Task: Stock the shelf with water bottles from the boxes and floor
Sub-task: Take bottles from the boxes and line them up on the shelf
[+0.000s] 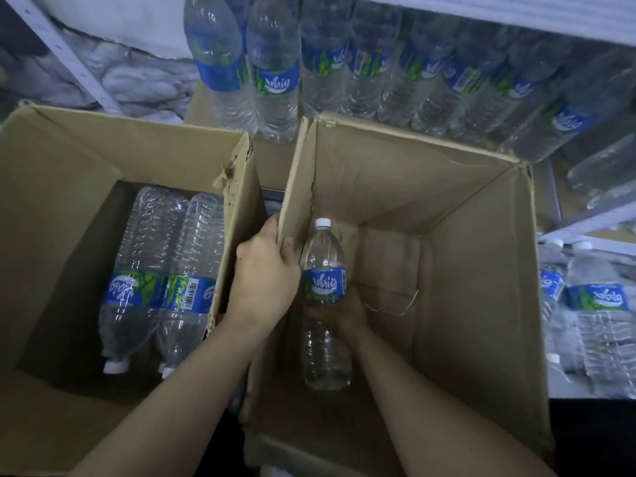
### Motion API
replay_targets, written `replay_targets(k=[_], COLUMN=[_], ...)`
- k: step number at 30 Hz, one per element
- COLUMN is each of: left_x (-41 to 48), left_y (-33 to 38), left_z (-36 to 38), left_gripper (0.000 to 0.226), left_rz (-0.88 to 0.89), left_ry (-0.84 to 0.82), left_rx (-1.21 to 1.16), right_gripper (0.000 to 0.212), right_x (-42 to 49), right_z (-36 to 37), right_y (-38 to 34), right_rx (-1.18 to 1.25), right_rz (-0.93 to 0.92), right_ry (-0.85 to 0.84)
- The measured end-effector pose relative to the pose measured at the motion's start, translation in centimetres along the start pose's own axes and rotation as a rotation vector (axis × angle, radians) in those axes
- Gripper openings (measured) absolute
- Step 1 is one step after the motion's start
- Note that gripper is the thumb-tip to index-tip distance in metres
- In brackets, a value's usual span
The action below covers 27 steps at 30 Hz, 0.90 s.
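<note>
Inside the right cardboard box (464,270) my right hand (340,313) grips a clear water bottle (323,287) with a blue label and white cap, around its middle. My left hand (265,270) holds the left wall of that box at its top edge, thumb inside. The left cardboard box (69,166) holds two bottles (155,280) lying on their sides, caps toward me. On the shelf (516,12) ahead stand several bottles (344,63) in a row.
More bottles (592,304) lie on a lower shelf level at the right. A white shelf upright (69,53) runs diagonally at the upper left, with a rough grey wall behind it. A narrow gap separates the two boxes.
</note>
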<state>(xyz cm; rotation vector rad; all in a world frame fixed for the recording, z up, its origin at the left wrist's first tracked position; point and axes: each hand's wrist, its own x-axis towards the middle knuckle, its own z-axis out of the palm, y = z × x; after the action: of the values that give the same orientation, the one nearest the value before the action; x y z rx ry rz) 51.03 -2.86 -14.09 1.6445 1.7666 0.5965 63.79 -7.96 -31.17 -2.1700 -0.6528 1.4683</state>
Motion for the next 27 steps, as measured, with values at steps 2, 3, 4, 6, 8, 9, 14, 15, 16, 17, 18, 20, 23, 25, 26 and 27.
replay_targets(k=[2,3,4,6,8,9,14,15,16,17,18,20,23,25,26,27], left_x=[0.2,0.1,0.0,-0.4,-1.0,-1.3,-2.5,-2.6,-2.5,-2.3,-1.9,-0.9,1.5,3.8,5.1,6.5], left_y=[-0.3,-0.3,-0.3,-0.1,0.2,0.4,2.9,3.6,4.3,4.9,5.7,7.4,10.8,12.9,14.1,15.0], left_z=[-0.4,-0.4,-0.4,-0.4,-0.6,-0.9,-3.5,-4.4,-5.3,-6.3,-7.4,-9.8,-13.2,-15.2,-16.1,-16.8], left_gripper=[0.037,0.036,0.036,0.039,0.043,0.046,0.049,0.048,0.048,0.047,0.048,0.052,0.052,0.053,0.058,0.065], left_rz=[-0.009,-0.012,-0.012,-0.008,0.011,0.028,0.158,0.179,0.199,0.225,0.259,0.338,0.41,0.446,0.474,0.506], left_ry=[-0.007,-0.013,-0.019,-0.015,0.001,0.008,0.065,0.077,0.09,0.106,0.124,0.154,0.199,0.231,0.249,0.267], left_rx=[-0.017,-0.022,-0.026,-0.045,-0.058,-0.047,0.008,0.006,-0.001,-0.008,-0.007,0.01,0.051,0.076,0.096,0.125], right_gripper=[0.073,0.07,0.069,0.07,0.069,0.068,0.071,0.073,0.075,0.075,0.075,0.072,0.07,0.069,0.068,0.067], right_x=[-1.4,-2.1,-2.9,-4.5,-6.2,-7.2,-11.8,-12.7,-13.6,-14.6,-15.6,-17.6,-20.3,-21.8,-22.2,-22.4], right_z=[-1.8,-2.5,-3.2,-4.3,-5.4,-6.0,-8.5,-9.0,-9.4,-9.9,-10.3,-11.2,-12.6,-13.6,-14.1,-14.6], right_y=[-0.9,-1.3,-1.8,-2.7,-3.6,-4.2,-7.7,-8.7,-9.8,-11.2,-12.7,-16.1,-22.1,-26.4,-28.6,-30.7], right_rx=[-0.008,-0.018,-0.031,-0.025,0.006,0.018,0.064,0.072,0.088,0.1,0.107,0.123,0.154,0.158,0.151,0.146], right_rz=[-0.021,-0.042,-0.064,-0.122,-0.19,-0.232,-0.451,-0.495,-0.541,-0.592,-0.64,-0.739,-0.871,-0.953,-0.987,-1.016], right_ry=[-0.002,0.005,0.021,0.061,0.085,0.091,0.11,0.112,0.111,0.115,0.122,0.144,0.147,0.159,0.173,0.185])
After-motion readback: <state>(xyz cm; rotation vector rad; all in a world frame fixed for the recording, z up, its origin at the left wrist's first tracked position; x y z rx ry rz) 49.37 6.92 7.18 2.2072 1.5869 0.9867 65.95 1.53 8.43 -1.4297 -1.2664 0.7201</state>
